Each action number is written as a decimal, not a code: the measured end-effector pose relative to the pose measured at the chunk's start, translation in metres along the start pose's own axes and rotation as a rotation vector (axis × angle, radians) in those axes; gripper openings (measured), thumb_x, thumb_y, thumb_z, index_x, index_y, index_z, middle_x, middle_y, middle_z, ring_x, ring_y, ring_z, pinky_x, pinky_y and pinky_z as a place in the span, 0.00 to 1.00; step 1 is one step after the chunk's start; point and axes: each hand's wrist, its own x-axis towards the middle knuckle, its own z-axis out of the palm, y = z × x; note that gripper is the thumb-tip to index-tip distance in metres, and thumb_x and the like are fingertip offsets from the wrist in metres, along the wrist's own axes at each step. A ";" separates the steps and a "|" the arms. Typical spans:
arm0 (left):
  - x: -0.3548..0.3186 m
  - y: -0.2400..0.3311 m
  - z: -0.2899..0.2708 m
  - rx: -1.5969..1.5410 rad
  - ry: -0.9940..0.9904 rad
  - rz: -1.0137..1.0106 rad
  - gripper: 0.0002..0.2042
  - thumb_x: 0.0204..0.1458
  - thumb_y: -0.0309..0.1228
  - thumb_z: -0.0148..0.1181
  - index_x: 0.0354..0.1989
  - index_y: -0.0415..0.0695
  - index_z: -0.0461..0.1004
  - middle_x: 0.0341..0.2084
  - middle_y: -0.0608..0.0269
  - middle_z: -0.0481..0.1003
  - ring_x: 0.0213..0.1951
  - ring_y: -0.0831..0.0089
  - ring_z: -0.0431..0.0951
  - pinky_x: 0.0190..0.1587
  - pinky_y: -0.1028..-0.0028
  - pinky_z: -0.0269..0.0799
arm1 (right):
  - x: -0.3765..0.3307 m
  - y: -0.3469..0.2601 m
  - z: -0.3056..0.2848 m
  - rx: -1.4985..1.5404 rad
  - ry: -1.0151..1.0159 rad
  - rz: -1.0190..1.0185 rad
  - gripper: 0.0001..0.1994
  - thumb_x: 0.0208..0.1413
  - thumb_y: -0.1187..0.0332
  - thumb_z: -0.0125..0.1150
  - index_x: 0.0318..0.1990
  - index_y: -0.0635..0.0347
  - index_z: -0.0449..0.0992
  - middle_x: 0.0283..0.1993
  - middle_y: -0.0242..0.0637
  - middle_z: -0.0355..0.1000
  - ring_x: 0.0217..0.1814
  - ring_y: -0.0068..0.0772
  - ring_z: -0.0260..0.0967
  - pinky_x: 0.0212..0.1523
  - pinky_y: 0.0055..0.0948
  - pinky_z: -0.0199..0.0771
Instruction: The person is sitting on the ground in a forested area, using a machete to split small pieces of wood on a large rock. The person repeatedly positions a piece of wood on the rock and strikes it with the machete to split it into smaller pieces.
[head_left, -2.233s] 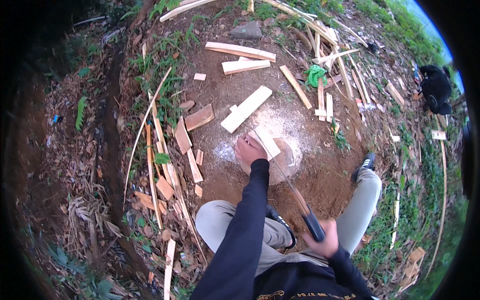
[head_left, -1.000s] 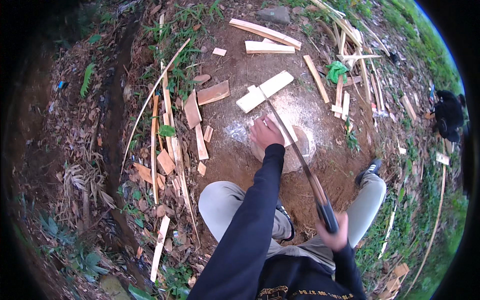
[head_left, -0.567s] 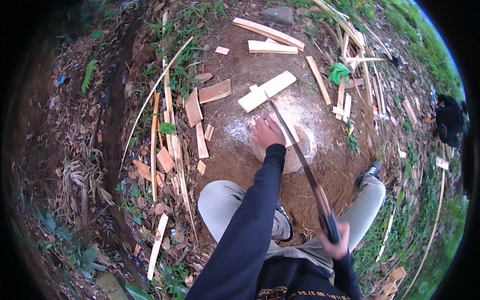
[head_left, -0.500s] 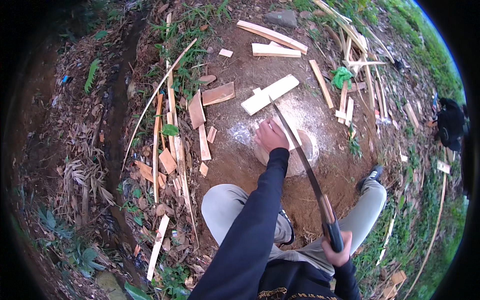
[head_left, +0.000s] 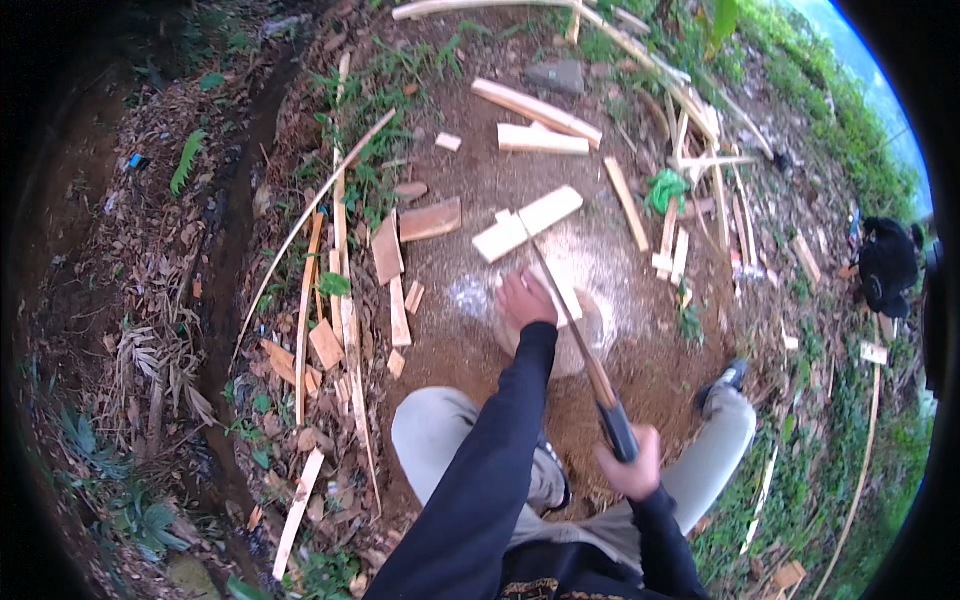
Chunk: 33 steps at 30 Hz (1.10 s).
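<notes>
My right hand (head_left: 632, 463) grips the dark handle of a long, narrow-bladed hand saw (head_left: 569, 325). The blade points away from me, and its tip reaches the far plank. On a round wooden stump (head_left: 510, 340), a pale piece of wood (head_left: 565, 298) lies under the blade. My left hand (head_left: 527, 298) presses on that wood with curled fingers, just left of the blade; part of its grip is hidden. Beyond the stump, a wider pale plank (head_left: 550, 212) lies on the ground across a smaller piece. Pale dust covers the ground around the stump.
Brown offcuts (head_left: 430, 219) and long strips (head_left: 350, 340) lie to the left, beside a dark ditch (head_left: 225, 240). Planks (head_left: 540, 110) lie farther ahead. At the right are a pile of sticks, a green plastic bag (head_left: 666, 189) and a black bag (head_left: 888, 265).
My right hand has pushed the saw forward and to the left, so the handle is nearer the stump. My left hand stays on the wood. The whole view has shifted slightly.
</notes>
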 end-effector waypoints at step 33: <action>-0.014 -0.006 -0.003 -0.028 -0.048 0.024 0.07 0.60 0.37 0.49 0.39 0.51 0.73 0.39 0.63 0.75 0.45 0.62 0.70 0.53 0.58 0.54 | 0.013 -0.083 -0.066 0.074 -0.126 0.355 0.11 0.45 0.81 0.57 0.17 0.60 0.64 0.14 0.26 0.63 0.13 0.17 0.60 0.16 0.20 0.58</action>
